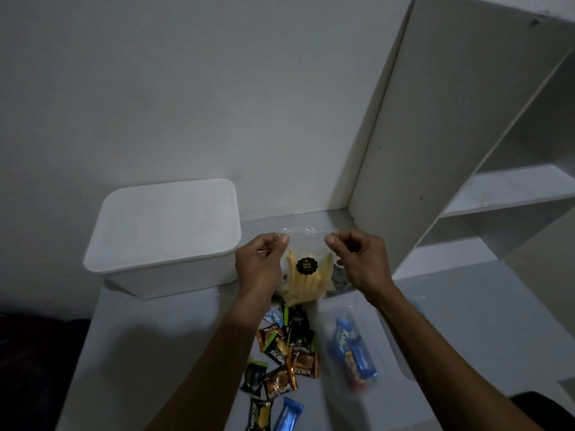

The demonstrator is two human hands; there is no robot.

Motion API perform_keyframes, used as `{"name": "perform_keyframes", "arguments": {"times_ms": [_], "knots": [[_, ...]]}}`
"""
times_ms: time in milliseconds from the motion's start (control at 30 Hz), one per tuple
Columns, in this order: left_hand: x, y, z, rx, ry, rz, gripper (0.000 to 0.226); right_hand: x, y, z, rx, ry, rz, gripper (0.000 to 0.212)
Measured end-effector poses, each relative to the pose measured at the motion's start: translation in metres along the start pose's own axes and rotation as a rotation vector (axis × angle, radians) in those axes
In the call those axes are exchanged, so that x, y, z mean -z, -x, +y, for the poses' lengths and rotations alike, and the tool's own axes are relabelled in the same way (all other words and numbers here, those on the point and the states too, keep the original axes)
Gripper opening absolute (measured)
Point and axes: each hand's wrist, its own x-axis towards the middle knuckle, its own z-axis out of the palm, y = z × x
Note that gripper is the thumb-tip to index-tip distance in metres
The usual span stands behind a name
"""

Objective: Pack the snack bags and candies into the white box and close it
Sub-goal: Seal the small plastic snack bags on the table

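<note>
Dimly lit grey table [161,337], white wall; left grip [261,259], right grip [354,253] pinching snack bag [306,275]

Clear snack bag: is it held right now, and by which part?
Yes. Both hands hold the clear snack bag up by its top edge: left hand pinches the left corner, right hand the right corner.

A pale grey counter [174,346] carries a lidded white box [161,234] at its far left. Right of the box and nearer the camera, small wrapped candies [280,356] lie scattered; further right lies a clear bag of blue-wrapped bars [351,353].
</note>
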Motion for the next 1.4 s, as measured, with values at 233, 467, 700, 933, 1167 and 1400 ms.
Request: {"name": "perform_keyframes", "arguments": {"times_ms": [233,467,700,933,1167,1400], "knots": [[-0.049,-0.084,-0.02,-0.049,-0.032,0.143,0.006,-0.028,-0.105,0.035,-0.034,-0.012,-0.009,0.013],[-0.078,-0.181,-0.054,0.034,-0.013,0.37,0.014,-0.085,-0.201,0.085,-0.107,-0.022,-0.059,0.008],[-0.082,-0.238,-0.089,0.105,-0.101,0.527,0.008,-0.127,-0.237,0.122,-0.171,-0.011,-0.052,0.013],[-0.088,-0.26,-0.097,0.166,-0.146,0.554,0.011,-0.141,-0.255,0.131,-0.213,-0.013,-0.004,0.016],[-0.094,-0.268,-0.091,0.195,-0.121,0.553,0.021,-0.141,-0.261,0.132,-0.269,-0.055,0.026,0.023],[-0.091,-0.217,-0.065,0.161,-0.177,0.48,0.024,-0.119,-0.233,0.124,-0.288,-0.013,0.017,0.023]]}}
